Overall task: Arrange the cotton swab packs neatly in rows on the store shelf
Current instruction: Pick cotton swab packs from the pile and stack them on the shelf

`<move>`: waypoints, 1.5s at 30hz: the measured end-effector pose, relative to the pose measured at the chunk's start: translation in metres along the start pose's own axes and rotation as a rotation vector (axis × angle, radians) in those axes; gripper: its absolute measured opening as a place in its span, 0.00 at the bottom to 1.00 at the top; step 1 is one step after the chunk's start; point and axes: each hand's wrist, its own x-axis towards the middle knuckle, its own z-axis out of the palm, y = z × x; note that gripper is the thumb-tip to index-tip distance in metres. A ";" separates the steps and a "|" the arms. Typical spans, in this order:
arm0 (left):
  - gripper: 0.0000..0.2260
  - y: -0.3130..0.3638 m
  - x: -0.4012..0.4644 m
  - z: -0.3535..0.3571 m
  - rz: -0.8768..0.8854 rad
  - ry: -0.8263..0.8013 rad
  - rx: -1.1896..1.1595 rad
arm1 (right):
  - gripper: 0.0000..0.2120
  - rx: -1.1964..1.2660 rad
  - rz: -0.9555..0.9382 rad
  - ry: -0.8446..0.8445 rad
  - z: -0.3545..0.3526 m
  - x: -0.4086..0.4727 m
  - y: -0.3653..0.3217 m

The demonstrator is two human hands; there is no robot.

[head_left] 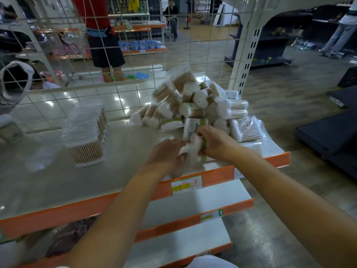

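Observation:
A loose heap of cotton swab packs (195,99) lies at the right end of the grey store shelf (58,182). A neat row of upright packs (86,132) stands at centre left. Both hands meet near the shelf's front edge, below the heap. My left hand (166,153) grips the white end of a cotton swab pack (190,147). My right hand (214,144) holds the same bundle at its green-banded side, under a labelled pack (191,127). Whether they hold one pack or two I cannot tell.
A wire grid back panel (135,55) closes the shelf's far side. A lone pack (10,128) stands at the far left. Orange price rails (251,167) edge this shelf and the two lower ones. People stand in the aisles beyond, and dark shelving stands at right.

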 end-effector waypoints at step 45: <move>0.05 -0.085 -0.074 -0.047 -0.121 0.304 -0.490 | 0.10 0.793 -0.039 0.248 0.041 0.021 -0.103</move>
